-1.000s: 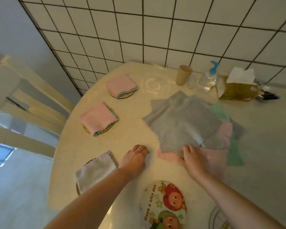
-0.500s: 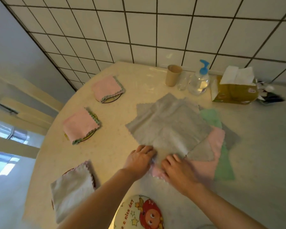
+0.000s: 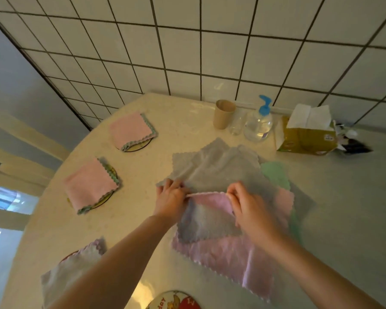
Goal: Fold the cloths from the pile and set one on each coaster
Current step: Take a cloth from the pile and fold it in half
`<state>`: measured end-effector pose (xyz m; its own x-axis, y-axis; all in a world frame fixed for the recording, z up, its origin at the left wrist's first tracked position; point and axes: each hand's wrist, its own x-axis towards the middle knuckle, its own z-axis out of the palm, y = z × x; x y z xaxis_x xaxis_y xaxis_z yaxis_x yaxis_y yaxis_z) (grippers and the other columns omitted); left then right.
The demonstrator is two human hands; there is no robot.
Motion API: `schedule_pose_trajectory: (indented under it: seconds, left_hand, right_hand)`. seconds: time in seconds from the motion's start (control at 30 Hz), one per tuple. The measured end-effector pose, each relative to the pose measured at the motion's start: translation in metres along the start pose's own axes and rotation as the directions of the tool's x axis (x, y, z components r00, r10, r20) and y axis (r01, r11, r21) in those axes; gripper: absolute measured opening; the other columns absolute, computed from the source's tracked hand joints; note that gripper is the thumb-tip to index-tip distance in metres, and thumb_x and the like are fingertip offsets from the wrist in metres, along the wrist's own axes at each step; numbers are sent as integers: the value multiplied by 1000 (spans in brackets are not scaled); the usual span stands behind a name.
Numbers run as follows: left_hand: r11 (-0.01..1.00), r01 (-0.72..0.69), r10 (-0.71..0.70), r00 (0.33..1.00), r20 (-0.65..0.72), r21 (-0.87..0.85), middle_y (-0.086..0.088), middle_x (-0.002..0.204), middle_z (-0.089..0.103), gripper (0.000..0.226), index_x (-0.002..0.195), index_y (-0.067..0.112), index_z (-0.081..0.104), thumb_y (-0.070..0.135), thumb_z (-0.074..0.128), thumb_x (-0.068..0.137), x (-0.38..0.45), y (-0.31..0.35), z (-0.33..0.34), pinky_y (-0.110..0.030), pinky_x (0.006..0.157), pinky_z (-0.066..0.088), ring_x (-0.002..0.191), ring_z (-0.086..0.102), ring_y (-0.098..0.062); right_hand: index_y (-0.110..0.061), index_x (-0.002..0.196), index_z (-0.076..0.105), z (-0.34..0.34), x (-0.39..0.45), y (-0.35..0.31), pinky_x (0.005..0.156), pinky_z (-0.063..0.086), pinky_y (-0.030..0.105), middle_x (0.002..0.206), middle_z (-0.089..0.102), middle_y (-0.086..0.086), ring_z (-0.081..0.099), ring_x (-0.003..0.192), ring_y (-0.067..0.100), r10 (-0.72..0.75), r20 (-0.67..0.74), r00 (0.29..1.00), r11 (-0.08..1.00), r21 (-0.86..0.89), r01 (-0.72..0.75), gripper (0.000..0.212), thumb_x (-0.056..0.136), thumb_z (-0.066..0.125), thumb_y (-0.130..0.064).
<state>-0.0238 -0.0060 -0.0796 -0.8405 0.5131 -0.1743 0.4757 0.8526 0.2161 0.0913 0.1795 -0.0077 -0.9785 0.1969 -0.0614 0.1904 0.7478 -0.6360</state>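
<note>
**Pink cloth pinched at its far edge, fold in hand**

Grip: left hand and right hand each pinch the far edge of the pink scalloped microfibre cloth, fingers curled over the hem, one hand at each end of it. The edge is raised and pulled taut between them; the rest of the cloth lies flat on the cream speckled counter, nearest the person. A grey patch over its middle is blurred; cannot tell whether it is a separate cloth.

Outward: beyond the hands lies the pile: a rumpled grey cloth on top, a pale green cloth showing at its right. At left, two round coasters each carry a folded pink cloth with green trim; a third coaster, near the left forearm, carries a pale folded cloth. A printed cartoon coaster at the bottom edge is bare.

Judgement on the step: bring the held edge towards the near edge, keeping both corners level so the scallops line up, then flatten before the second fold. Take care that the grey cloth is not dragged along.
</note>
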Motion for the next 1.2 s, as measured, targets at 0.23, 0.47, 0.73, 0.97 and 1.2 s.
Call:
schedule_pose_trajectory:
  seconds: [0.23, 0.47, 0.73, 0.97, 1.2]
  left_hand:
    - [885, 208, -305, 935, -181, -417, -17, 129, 58, 26, 113, 7, 69, 8, 55, 91, 60, -37, -46, -33, 102, 39, 120, 52, -35]
    - [710, -75, -318, 853, -413, -701, -9, 108, 62, 27, 111, 5, 65, -1, 46, 93, 28, -21, -127, -28, 84, 47, 102, 59, -23]
    - [964, -119, -16, 864, -504, -236, -14, 112, 67, 29, 105, 2, 70, -8, 69, 78, -137, -53, -85, -13, 97, 31, 105, 61, -27]
    - [974, -123, 82, 974, -212, -189, -4, 115, 67, 21, 105, 16, 73, 20, 62, 88, -277, -75, 18, -31, 102, 43, 112, 60, -19]
    - [956, -236, 221, 970, -101, -177, 5, 101, 70, 35, 97, 26, 74, 34, 42, 86, -369, -75, 59, -25, 81, 56, 95, 67, -13]
  right_hand:
    - [-29, 87, 41, -52, 38, -10, 50, 57, 32, 91, 63, 8, 72, 74, 11, 121, -137, 983, 830, 557, -25, 15, 98, 39, -20]
    - [-16, 101, 42, -69, 32, -13, 79, 57, 34, 89, 57, 5, 66, 87, 15, -57, -431, 901, 893, 381, 238, 7, 100, 38, -22]
    - [-21, 91, 42, -21, -74, -20, 57, 41, 10, 77, 52, -6, 55, 69, 5, -85, -409, 908, 940, 268, 209, 7, 98, 41, -20]
    - [-34, 83, 42, 59, -205, 11, 56, 42, 18, 74, 56, -6, 55, 67, 11, -51, -181, 982, 982, 170, 83, 14, 97, 38, -33]
    - [-40, 102, 44, 89, -319, 29, 50, 45, 14, 85, 62, -16, 59, 65, -2, 59, -3, 998, 996, -71, -59, 12, 95, 35, -39]
